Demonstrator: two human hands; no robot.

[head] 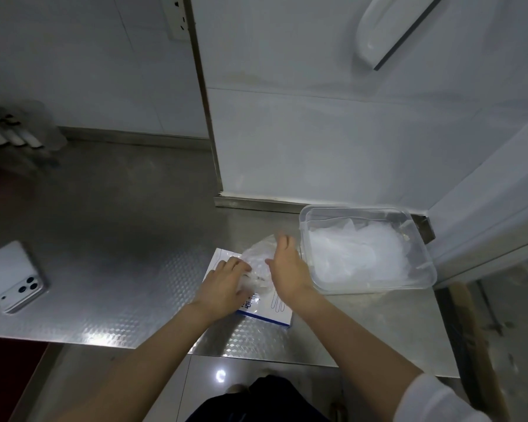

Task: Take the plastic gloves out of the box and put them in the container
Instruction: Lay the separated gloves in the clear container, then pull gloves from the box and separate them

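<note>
The only print stands on the flat white cardboard box with a blue edge (282, 313), which lies on the embossed steel surface (104, 284). Near the lid's closer end runs a short row of dark blue characters (250, 300) — too blurred and too small to read. Just beside them is a thin blue line drawing (278, 300) of long rounded loops, like the outline of a glove. The left hand (226, 281) and the crumpled clear plastic gloves (256, 260) cover the rest of the lid — any print there cannot be told. No word, brand or number is legible.
</note>
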